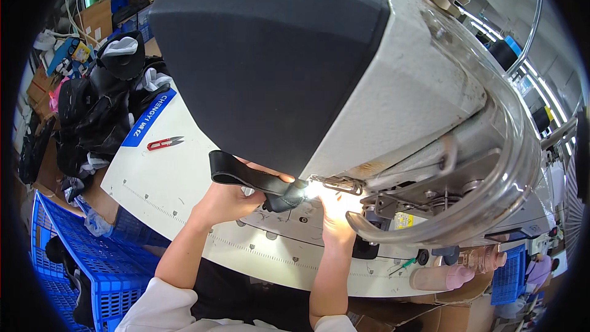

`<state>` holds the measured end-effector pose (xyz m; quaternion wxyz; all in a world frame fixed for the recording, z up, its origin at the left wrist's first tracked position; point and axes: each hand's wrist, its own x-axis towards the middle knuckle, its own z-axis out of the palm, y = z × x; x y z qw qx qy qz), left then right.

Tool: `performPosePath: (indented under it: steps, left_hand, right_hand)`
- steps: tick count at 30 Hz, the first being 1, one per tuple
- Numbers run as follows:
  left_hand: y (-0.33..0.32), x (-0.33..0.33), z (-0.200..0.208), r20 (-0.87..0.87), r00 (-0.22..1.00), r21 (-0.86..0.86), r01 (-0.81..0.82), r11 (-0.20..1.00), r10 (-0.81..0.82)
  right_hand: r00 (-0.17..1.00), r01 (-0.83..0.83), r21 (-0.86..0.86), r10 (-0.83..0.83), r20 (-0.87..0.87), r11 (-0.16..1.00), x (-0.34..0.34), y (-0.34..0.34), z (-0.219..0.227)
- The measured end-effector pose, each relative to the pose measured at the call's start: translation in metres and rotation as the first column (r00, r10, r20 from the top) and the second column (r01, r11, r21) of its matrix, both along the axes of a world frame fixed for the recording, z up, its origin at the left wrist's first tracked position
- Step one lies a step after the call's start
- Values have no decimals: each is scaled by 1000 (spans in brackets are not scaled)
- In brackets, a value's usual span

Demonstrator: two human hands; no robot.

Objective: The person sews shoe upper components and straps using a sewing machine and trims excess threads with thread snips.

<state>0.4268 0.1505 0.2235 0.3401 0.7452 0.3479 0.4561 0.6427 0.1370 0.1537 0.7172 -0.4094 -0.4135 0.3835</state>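
Note:
A sewing machine (270,67) with a dark cover and pale body fills the upper middle. My left hand (230,200) is closed round a black leather-like strip (246,176), which curves up at its left end. The strip's right end lies beside the brightly lit stitching area (313,187). My right hand (338,212) is just right of that spot, below a metal wire guard (338,184). Glare and machine parts hide its fingertips, so what they touch cannot be made out. The needle is lost in the glare too.
Red-handled thread snips (165,143) lie on the white table (160,178). Black pieces (92,98) are heaped at far left, above a blue crate (123,283). A clear curved tube (430,230), a small screwdriver (402,265) and a pink bottle (442,278) are at right.

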Motion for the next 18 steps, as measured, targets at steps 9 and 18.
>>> performPosePath:
  steps: [9,18]
  left_hand:
    - [-1,1,-1,47,999,-5,-16,1000,16]
    - [-23,12,9,-29,986,141,-161,977,166]
  right_hand:
    - [852,-213,21,197,-486,977,-6,-6,-11]
    - [907,-201,-201,260,333,959,10,-7,13]
